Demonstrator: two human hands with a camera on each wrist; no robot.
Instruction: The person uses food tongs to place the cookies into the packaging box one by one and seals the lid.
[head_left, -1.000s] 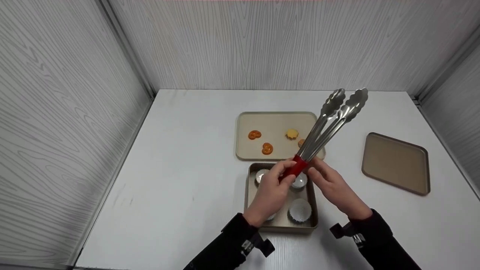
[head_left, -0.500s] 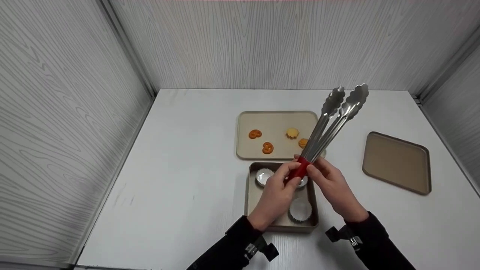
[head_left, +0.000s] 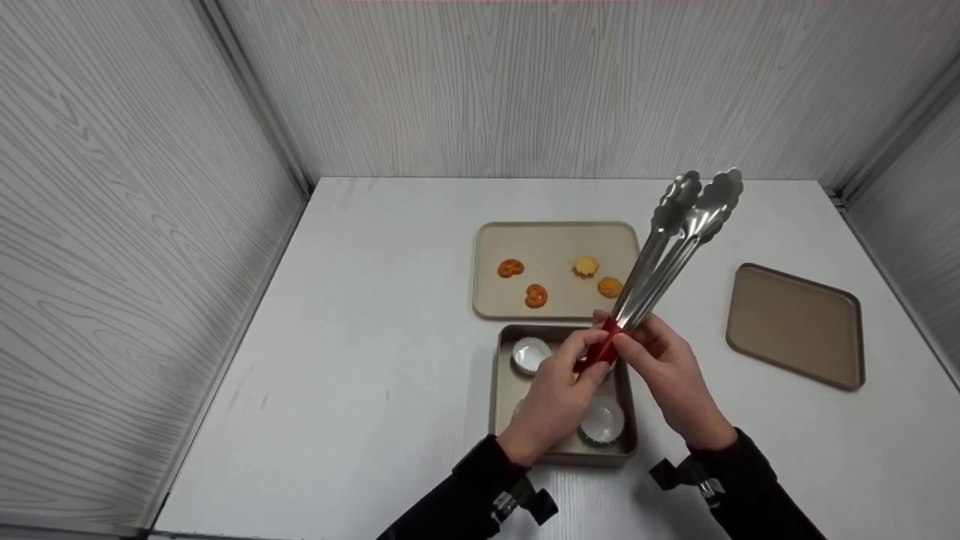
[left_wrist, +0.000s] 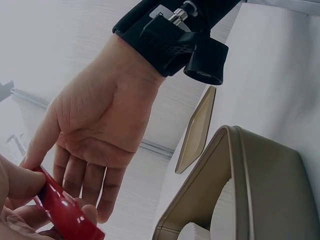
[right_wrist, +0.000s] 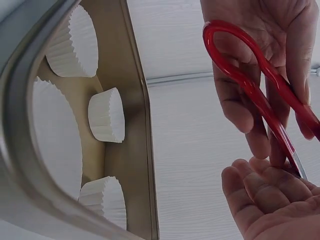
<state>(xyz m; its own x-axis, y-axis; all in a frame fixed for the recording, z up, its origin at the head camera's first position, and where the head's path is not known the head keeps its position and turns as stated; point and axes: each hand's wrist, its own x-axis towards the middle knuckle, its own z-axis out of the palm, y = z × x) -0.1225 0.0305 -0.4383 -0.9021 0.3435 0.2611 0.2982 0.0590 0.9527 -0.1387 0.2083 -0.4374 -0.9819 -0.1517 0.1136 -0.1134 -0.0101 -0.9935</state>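
Metal tongs (head_left: 660, 279) with a red handle and scalloped tips point up and away, their two arms slightly spread. My left hand (head_left: 555, 394) grips the red handle (right_wrist: 255, 95) between thumb and fingers. Higher on that handle, the thumb of my right hand (head_left: 679, 390) presses near the metal, with its fingers behind. Below both hands is a deep baking pan (head_left: 498, 390). White fluted paper cups (head_left: 601, 421) stand inside it, partly hidden by my hands in the head view.
Behind the pan lies a beige tray (head_left: 540, 244) with two pretzels (head_left: 536, 296), a pale yellow cookie (head_left: 586, 266) and a swirled cookie (head_left: 610, 286). A brown tray (head_left: 795, 322) sits at the right. Wood-grain panels wall the table at the back and sides.
Both hands and the tongs have shifted slightly to the right. The right hand has come in against the handle, and the tongs' tips have drawn a little closer together.
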